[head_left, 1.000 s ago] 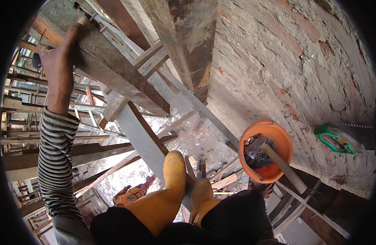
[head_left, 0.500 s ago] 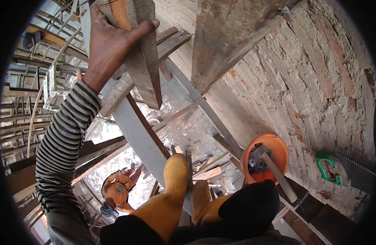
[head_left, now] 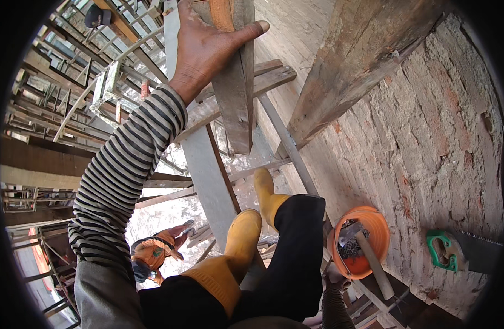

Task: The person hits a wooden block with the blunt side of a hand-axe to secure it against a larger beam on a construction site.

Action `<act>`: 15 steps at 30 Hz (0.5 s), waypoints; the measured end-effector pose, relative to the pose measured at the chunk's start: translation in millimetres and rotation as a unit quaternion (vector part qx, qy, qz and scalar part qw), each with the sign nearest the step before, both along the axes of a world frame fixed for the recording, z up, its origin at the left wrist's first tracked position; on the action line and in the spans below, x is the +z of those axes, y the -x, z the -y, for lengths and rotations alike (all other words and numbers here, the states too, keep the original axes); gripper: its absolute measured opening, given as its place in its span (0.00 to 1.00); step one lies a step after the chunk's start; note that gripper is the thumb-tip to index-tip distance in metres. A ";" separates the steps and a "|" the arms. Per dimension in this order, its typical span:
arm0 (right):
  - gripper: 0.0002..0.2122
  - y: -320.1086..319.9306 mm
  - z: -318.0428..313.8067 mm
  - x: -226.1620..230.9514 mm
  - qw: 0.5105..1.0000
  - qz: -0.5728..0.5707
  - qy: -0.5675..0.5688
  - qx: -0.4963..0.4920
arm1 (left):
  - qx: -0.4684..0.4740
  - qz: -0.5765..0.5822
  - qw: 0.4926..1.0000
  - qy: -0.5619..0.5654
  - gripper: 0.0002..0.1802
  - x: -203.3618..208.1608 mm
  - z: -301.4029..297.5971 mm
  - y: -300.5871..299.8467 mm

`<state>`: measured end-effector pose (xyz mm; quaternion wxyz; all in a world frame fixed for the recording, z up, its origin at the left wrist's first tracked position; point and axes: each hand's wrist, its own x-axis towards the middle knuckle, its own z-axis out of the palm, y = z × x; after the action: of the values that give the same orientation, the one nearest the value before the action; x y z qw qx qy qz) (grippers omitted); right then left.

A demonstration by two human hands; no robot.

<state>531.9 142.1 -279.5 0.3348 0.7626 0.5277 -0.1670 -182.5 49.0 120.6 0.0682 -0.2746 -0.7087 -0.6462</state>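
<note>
Left grip [head_left: 211, 49] is high, thumb [head_left: 251, 33] splayed; right grip [head_left: 335, 279] is low.

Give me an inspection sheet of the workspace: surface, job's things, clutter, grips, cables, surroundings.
Surface: grey plank below, a yellow boot over its near end.
Job's things: timber at the left grip; orange bucket holding nails and a wooden-handled tool.
Clutter: loose wood pieces lower down.
Grips: left on the timber, thumb spread, fingers partly outside the view; right grip near the bucket, contact unclear.
Cables: nothing seen.
Surroundings: rough wall at right, green-handled saw near it; person in orange lower left.
</note>
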 end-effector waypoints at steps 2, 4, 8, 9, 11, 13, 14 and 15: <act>0.72 39.3 -2.8 16.6 0.999 0.026 0.029 0.014 | -0.026 -0.029 0.999 -0.019 0.51 13.7 16.6 -10.5; 0.71 63.4 -2.8 26.9 1.000 0.007 0.013 0.007 | -0.028 -0.043 0.999 -0.009 0.51 37.8 22.0 -24.5; 0.68 83.2 -0.9 48.8 1.000 -0.009 -0.010 -0.016 | -0.005 -0.111 0.994 -0.009 0.46 99.6 37.7 -58.2; 0.64 90.4 3.9 56.8 0.999 0.005 -0.032 0.001 | 0.046 -0.143 0.989 0.000 0.47 111.2 43.9 -69.6; 0.66 74.9 -1.1 53.0 1.000 -0.010 -0.014 0.020 | 0.017 -0.167 0.986 0.003 0.48 134.8 40.0 -92.7; 0.66 61.1 -8.5 43.0 0.999 -0.018 -0.015 0.040 | 0.013 -0.158 0.987 0.015 0.53 147.7 33.6 -107.1; 0.66 53.5 -8.6 39.2 0.999 -0.019 -0.017 0.045 | 0.015 -0.157 0.988 0.006 0.55 150.0 29.2 -110.3; 0.66 47.7 -1.0 36.8 0.998 -0.018 -0.008 0.058 | 0.020 -0.152 0.988 0.011 0.57 148.7 27.9 -114.6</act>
<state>484.2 143.1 -242.6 0.3284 0.7302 0.5784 -0.1563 -68.0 21.1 269.4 0.1851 -0.3565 -0.7023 -0.5878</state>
